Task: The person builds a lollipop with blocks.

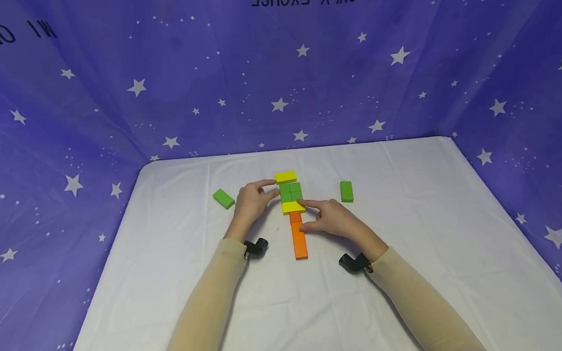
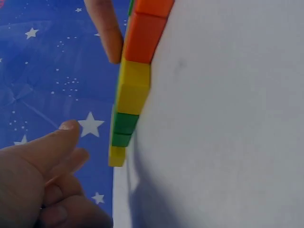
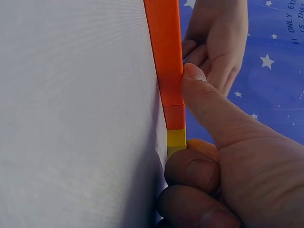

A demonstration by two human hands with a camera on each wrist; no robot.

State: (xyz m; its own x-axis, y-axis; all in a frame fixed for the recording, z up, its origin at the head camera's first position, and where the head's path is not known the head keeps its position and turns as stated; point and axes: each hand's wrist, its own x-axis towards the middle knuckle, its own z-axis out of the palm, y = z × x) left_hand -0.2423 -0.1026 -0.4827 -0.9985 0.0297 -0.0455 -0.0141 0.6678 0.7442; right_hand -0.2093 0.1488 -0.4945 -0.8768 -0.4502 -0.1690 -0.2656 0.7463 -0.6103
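Observation:
A row of coloured blocks lies on the white cloth: a long orange block [image 1: 299, 244], a short orange-red block [image 1: 296, 217], a yellow block [image 1: 290, 206], a patch of green blocks [image 1: 290, 190] and another yellow block [image 1: 285, 177] at the far end. My left hand [image 1: 253, 202] is beside the green patch, thumb and index finger apart, holding nothing. From the right, my right hand [image 1: 336, 218] reaches in; its index fingertip rests on the nearer yellow block and its thumb is at the long orange block [image 3: 167, 57]. Its other fingers bend loosely in the right wrist view.
One loose green block [image 1: 223, 199] lies left of the row, another green block [image 1: 346, 191] to the right. A purple star-patterned curtain [image 1: 234, 80] hangs behind the white-covered table [image 1: 166, 234] and along both sides. Each wrist wears a small black camera.

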